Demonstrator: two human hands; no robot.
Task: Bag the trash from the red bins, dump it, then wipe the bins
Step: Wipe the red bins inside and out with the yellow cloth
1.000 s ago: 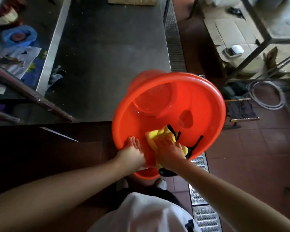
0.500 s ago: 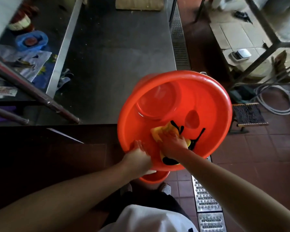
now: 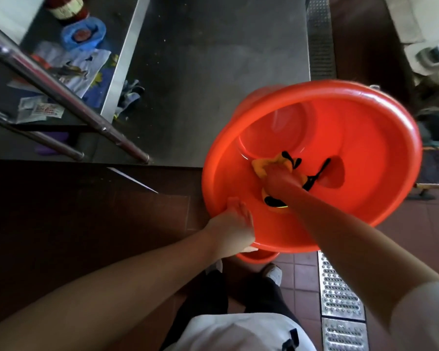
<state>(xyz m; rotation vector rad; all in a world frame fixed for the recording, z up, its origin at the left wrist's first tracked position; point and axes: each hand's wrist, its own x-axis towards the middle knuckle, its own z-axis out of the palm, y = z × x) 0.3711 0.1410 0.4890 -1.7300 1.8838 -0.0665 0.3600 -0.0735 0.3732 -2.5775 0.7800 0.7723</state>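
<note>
Nearest the camera, below the red bin (image 3: 365,138): white shirt front (image 3: 238,333), dark trousers, two light shoes (image 3: 273,273) on reddish floor tiles, with a perforated metal drain grate (image 3: 340,295) just right of the shoes

Left hand (image 3: 235,228) clamped on the bin's near-left rim, fingers curled over the lip into the inside, thumb under the rim on the outside. Bin held tilted, mouth toward the camera, round base visible deep inside. A second red rim (image 3: 257,257) peeking out just under the bin's near edge, beside the left thumb

Right hand (image 3: 280,174) reached down inside the bin, fingers bunched on a yellow cloth (image 3: 260,167) with black markings, pressed against the inner wall just below the base. More of the cloth hanging under the right wrist. Oval handle opening (image 3: 336,173) in the wall, just right of the cloth

Beyond the bin's left rim, a grey steel bench (image 3: 213,72), its top scuffed and speckled. Farther left of the bin, two slanted metal rails (image 3: 61,97), and past them a lower shelf with a blue wrapper (image 3: 83,34), printed papers and a red-labelled container (image 3: 67,7)
</note>
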